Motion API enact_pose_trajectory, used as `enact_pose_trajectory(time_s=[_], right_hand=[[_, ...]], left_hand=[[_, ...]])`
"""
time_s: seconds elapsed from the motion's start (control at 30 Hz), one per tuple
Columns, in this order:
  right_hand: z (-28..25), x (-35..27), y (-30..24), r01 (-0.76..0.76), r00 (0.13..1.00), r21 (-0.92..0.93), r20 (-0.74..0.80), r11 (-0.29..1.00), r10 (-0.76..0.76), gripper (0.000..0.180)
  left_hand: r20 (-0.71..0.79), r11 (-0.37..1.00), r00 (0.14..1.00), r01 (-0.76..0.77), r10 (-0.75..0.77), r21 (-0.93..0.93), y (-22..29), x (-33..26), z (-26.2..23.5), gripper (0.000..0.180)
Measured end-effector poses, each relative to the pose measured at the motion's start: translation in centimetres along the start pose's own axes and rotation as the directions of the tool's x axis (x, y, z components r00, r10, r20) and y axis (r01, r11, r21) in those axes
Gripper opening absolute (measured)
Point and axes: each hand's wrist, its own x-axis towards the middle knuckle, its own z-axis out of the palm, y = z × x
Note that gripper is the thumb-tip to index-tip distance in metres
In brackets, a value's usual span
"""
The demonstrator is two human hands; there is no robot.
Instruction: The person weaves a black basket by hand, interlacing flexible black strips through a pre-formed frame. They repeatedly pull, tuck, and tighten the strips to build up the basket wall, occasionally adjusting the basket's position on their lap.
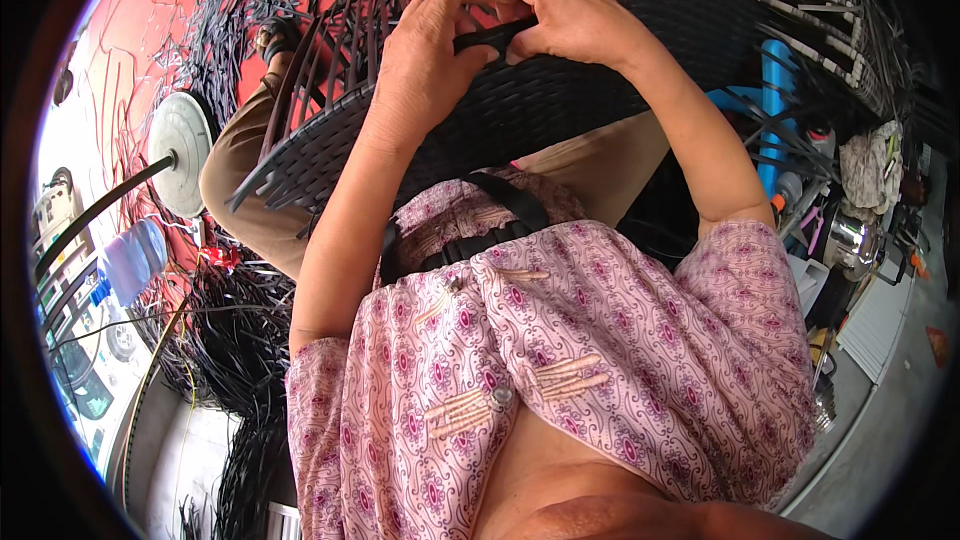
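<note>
Both of our hands work at the far edge of a dark woven wicker panel (520,110), a curved piece of black plastic rattan that rests across our lap. Our left hand (430,65) is closed, fingers curled down over the weave, and it pinches the near end of a flat black plastic strip (492,36). Our right hand (565,15) is closed too, its fingers folded over the far end of that same strip, so the strip runs between the two hands, touching both. The hands sit just beside each other, almost knuckle to knuckle.

Loose unwoven black strands (300,70) fan out from the panel's left side, bending toward our tan trouser leg (240,160). Farther left, on the red floor (150,30), stands a round grey metal disc (180,155) with a dark rod coming out of its middle. Near it lies a clear plastic water bottle (130,260), and a heap of cut black strips (235,335) spreads beside that. On the right, well apart from the hands, we see blue plastic pipes (775,100) and a shiny metal pot (850,240). Our pink patterned shirt (560,360) fills the near part of the view.
</note>
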Motion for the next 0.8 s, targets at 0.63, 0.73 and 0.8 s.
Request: enact_pose_trajectory(time_s=[0.63, 0.73, 0.8], right_hand=[[1.1, -1.1, -2.4, 0.091, 0.977, -0.148, -0.176, 0.985, -0.117, 0.035], [3.4, 0.6, -4.1, 0.185, 0.953, -0.118, -0.223, 0.976, -0.207, 0.037], [4.5, 1.6, -5.0, 0.173, 0.963, -0.111, -0.189, 0.979, -0.192, 0.035]], left_hand=[[-0.111, 0.962, 0.991, -0.043, 0.076, 0.271, -1.3, -4.1, -5.5, 0.045], [-0.007, 0.989, 0.999, 0.042, -0.041, 0.143, -3.4, -5.1, -8.3, 0.051], [0.042, 0.992, 0.996, 0.076, -0.081, 0.099, -3.4, -4.8, -8.6, 0.051]])
